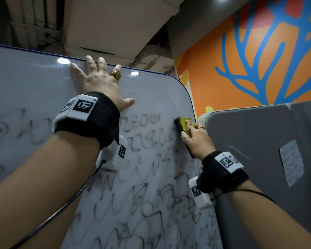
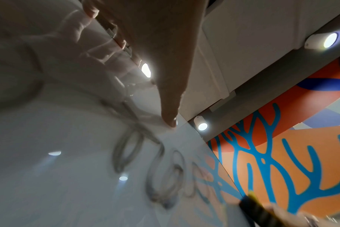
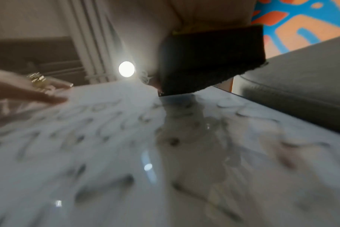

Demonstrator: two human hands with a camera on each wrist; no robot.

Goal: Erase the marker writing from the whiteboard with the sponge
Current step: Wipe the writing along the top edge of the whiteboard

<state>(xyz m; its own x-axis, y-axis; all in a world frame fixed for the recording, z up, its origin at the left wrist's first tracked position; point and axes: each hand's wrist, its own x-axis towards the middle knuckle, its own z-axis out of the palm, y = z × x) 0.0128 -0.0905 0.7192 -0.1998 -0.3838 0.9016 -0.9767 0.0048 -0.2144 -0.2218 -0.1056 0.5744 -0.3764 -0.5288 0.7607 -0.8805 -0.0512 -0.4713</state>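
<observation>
Right hand [image 1: 196, 139] gripped sponge [image 1: 184, 125], yellow top, dark pad pressed on whiteboard [image 1: 34, 83] close to right edge, below rounded top-right corner. Left hand [image 1: 99, 83] flat on board, fingers straight, fingertips over top edge, thumb spread toward sponge. Marker writing [image 1: 144, 194] smeared grey, covered board below both hands; strip near top edge looked clean. Grey partition [image 1: 258, 141] just beside board's right edge, paper note [image 1: 292, 162] stuck on it. Orange-blue mural wall [image 1: 258, 60] behind.
</observation>
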